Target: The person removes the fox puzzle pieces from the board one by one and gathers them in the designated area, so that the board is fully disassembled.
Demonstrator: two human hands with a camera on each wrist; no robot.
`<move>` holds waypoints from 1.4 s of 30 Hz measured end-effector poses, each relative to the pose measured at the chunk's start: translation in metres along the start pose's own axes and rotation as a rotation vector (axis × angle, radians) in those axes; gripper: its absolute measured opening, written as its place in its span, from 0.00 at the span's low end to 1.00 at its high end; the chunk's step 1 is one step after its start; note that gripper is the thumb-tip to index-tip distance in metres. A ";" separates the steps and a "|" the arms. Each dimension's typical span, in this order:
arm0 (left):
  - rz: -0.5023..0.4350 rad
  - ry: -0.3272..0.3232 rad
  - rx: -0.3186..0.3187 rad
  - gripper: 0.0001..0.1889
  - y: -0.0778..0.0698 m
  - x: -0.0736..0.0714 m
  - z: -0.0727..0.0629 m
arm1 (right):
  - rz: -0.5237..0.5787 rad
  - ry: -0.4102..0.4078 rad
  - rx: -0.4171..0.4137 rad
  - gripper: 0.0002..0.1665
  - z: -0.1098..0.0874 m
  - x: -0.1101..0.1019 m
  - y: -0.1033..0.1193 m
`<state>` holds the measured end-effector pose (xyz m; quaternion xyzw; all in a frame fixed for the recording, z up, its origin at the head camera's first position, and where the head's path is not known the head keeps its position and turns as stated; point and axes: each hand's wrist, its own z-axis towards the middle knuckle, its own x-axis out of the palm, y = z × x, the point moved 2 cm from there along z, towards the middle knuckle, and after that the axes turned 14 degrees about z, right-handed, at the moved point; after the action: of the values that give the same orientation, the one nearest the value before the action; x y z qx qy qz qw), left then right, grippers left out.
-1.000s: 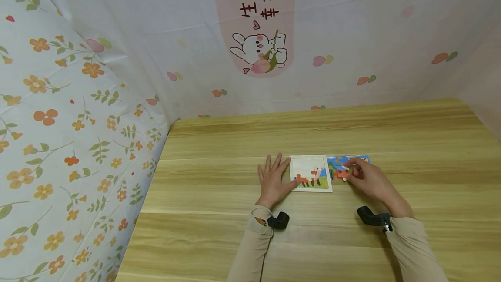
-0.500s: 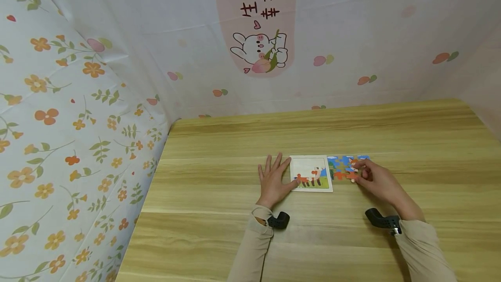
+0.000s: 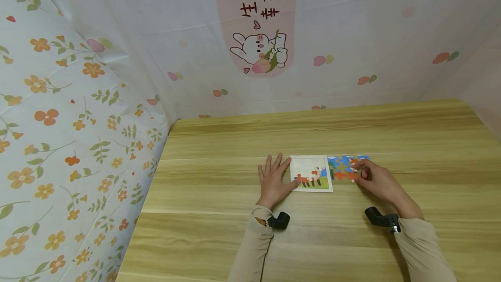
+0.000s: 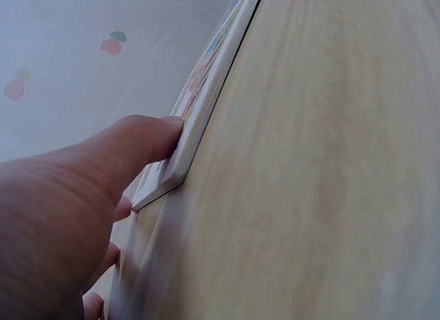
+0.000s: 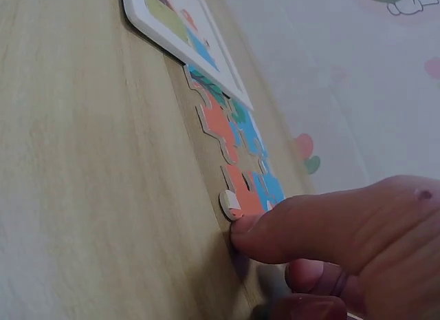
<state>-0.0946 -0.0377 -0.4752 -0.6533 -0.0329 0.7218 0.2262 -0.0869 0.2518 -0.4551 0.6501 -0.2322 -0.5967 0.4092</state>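
Observation:
A shallow white-framed puzzle board (image 3: 329, 182) lies on the table, with pieces of an orange and white animal and green grass along its lower and right parts. My left hand (image 3: 272, 185) rests at its left side, fingers spread on the table and thumb (image 4: 161, 135) pressing on the frame's edge. To the right of the board, loose blue, green and orange puzzle pieces lie flat, close together. My right hand (image 3: 379, 182) bends over their right end, thumb and forefinger pinching an orange puzzle piece (image 5: 242, 193) with a white knob. Its curled fingers partly hide the pieces beneath.
The wood-grain table (image 3: 195, 229) extends around the puzzle on all sides. Behind it hangs a pale printed cloth (image 3: 176, 34), and a floral cloth (image 3: 78, 142) covers the left side. Each wrist carries a black camera mount (image 3: 279, 221).
My right hand has moved a little to the right with the orange puzzle piece, uncovering more of the pieces, then stays nearly still. My left hand keeps its place on the board.

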 end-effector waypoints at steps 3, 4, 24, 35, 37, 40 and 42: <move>0.006 -0.001 0.000 0.34 0.000 0.000 0.000 | 0.010 0.014 0.016 0.13 0.001 -0.001 0.001; 0.003 -0.001 0.000 0.34 0.000 0.000 0.000 | 0.011 0.018 0.019 0.13 0.001 -0.001 0.001; -0.036 0.015 -0.007 0.34 0.001 0.001 0.001 | 0.012 -0.004 -0.016 0.15 0.000 0.000 -0.003; -0.034 0.026 -0.011 0.34 0.002 0.003 0.001 | 0.021 -0.025 -0.015 0.15 -0.001 0.001 -0.003; -0.033 0.024 -0.011 0.34 0.002 0.003 0.001 | 0.021 -0.028 -0.011 0.15 -0.002 0.001 -0.003; -0.028 0.020 -0.009 0.34 0.002 0.003 0.001 | 0.017 -0.039 -0.021 0.15 -0.002 0.001 -0.003; -0.027 0.018 -0.008 0.35 0.002 0.003 0.001 | 0.014 -0.048 -0.025 0.15 -0.003 0.002 -0.003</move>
<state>-0.0958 -0.0380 -0.4780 -0.6602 -0.0426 0.7127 0.2333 -0.0847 0.2531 -0.4588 0.6287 -0.2392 -0.6122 0.4157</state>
